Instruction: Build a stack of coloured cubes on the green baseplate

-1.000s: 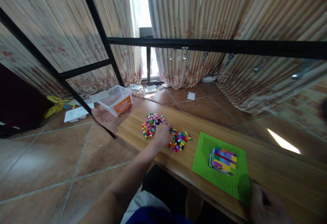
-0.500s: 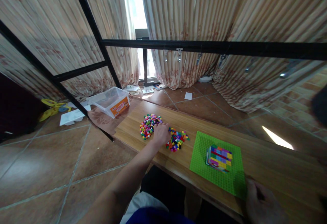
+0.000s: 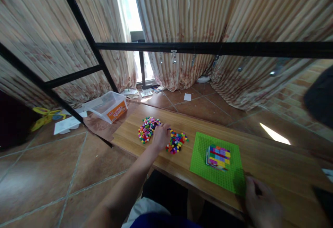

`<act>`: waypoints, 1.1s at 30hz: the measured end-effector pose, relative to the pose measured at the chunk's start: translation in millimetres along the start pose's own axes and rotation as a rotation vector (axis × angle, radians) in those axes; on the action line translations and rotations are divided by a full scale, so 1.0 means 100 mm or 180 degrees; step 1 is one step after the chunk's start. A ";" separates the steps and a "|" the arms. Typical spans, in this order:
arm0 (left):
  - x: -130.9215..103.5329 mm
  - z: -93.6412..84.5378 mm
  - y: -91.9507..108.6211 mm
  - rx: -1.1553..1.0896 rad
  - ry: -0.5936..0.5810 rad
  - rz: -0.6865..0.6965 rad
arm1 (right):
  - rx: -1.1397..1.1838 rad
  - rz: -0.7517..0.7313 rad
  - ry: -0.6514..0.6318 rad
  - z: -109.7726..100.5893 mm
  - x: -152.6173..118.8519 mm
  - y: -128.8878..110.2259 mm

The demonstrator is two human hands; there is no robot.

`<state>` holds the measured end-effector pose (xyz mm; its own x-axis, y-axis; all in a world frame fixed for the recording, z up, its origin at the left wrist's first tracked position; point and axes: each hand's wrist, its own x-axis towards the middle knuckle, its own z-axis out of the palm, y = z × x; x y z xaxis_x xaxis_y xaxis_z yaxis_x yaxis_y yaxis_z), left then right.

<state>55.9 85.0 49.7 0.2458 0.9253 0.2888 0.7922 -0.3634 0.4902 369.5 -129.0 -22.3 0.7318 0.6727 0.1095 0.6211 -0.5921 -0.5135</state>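
Note:
My left hand [image 3: 161,136] is between two piles of small toy bricks, its curled fingers at the edge of the left pile [image 3: 146,130]. The fingertips are hidden, so what they hold, if anything, does not show. Close on its other side lies the right pile [image 3: 176,143] of mixed colours. A green studded baseplate [image 3: 199,160] bears a block built of multicoloured bricks [image 3: 219,157]. My right hand [image 3: 262,200] rests by the baseplate's near right corner, its fingers curled inward; I cannot make out anything in it.
All this lies on a long wooden table [image 3: 275,164]. On the floor past its left end stands a clear plastic box [image 3: 112,108] with an orange label. A black metal frame [image 3: 197,47] crosses in front of the curtains [image 3: 179,13]. A dark round shape [image 3: 321,94] is at the right.
The whole view has shifted slightly, so most things appear a little farther left. My left hand stays between the piles, and my right hand stays by the baseplate corner.

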 end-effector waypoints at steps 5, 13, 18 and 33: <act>-0.13 0.06 0.27 -0.1186 0.0011 0.0223 | 0.0240 -0.0095 0.0167 0.02 -0.02 -0.05; -0.36 0.41 0.79 -0.2670 -0.0702 0.0041 | 0.0368 -0.0223 0.0269 0.02 -0.03 -0.10; -0.33 0.46 0.95 -0.2425 -0.0775 0.0005 | 0.0457 -0.0228 0.0242 0.01 -0.03 -0.11; -0.32 0.45 1.05 -0.1842 -0.0629 0.0315 | 0.0517 -0.0312 0.0300 0.02 -0.04 -0.12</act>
<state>156.4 22.1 54.6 0.4452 0.8667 0.2251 0.3425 -0.3971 0.8515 358.5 -124.1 -18.9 0.6979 0.6745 0.2409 0.6427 -0.4415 -0.6261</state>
